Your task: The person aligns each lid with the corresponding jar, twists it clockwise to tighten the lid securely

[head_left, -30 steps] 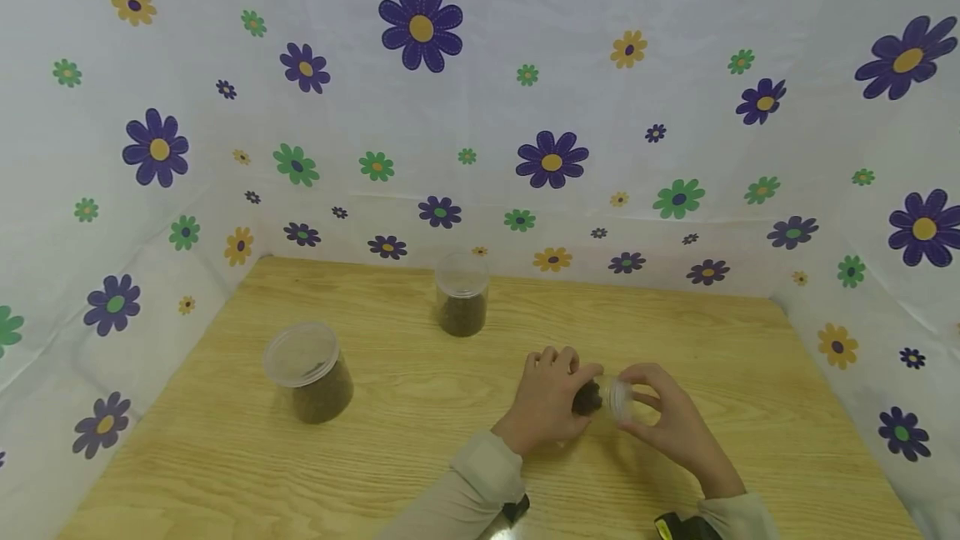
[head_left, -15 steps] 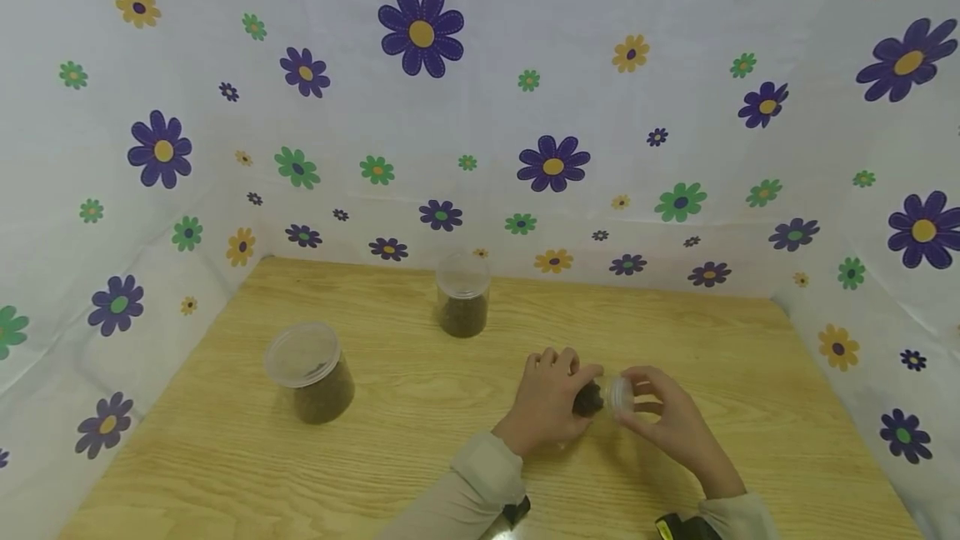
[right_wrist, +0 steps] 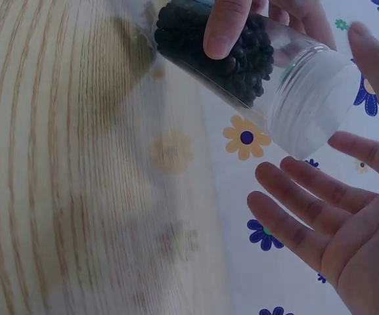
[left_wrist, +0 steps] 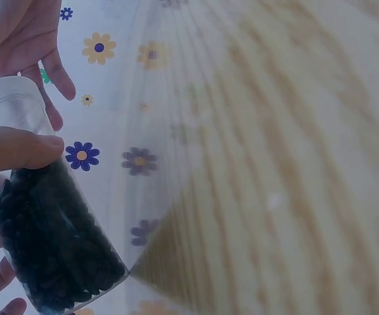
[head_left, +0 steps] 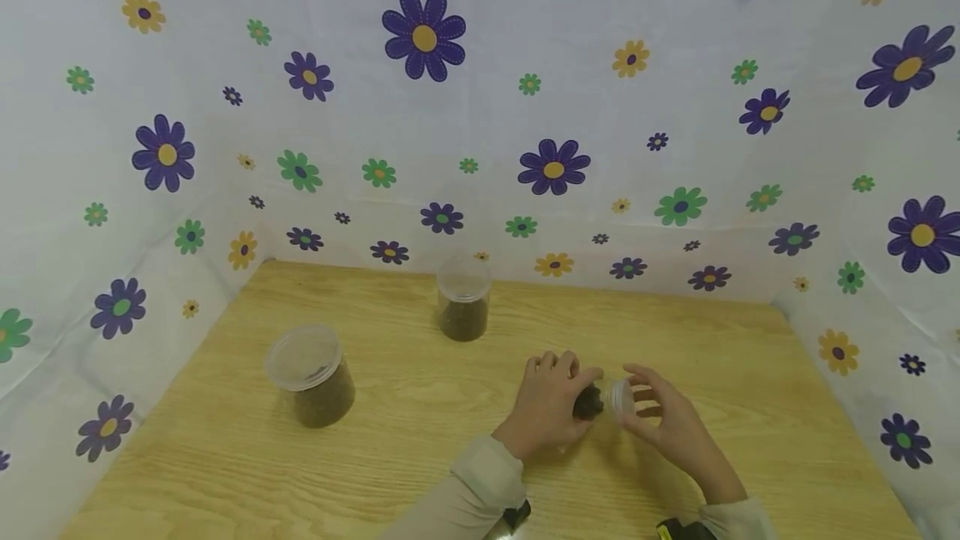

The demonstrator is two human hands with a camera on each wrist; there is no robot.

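Note:
My left hand [head_left: 549, 400] grips a clear plastic jar [right_wrist: 251, 75] round its body, thumb pressed on the side. Small dark bean-like pieces fill much of it. The jar is tilted, and its translucent screw lid [right_wrist: 320, 98] is on, facing my right hand [head_left: 673, 427]. Around that lid the right hand's fingers [right_wrist: 307, 203] are spread and loosely bent. In the right wrist view they stand apart from the lid, with a gap between. In the left wrist view, the left thumb [left_wrist: 25, 147] crosses the jar below the lid.
A wide lidded jar [head_left: 322, 390] with dark contents stands on the wooden table [head_left: 405, 457] at the left. Another tall clear jar [head_left: 463, 317], partly filled, stands near the back edge. A flower-patterned white cloth [head_left: 480, 107] encloses the back and sides.
The right hand's fingers, close round the lid earlier, have spread off it. My left hand and its jar stay in place. The head view has tilted up slightly.

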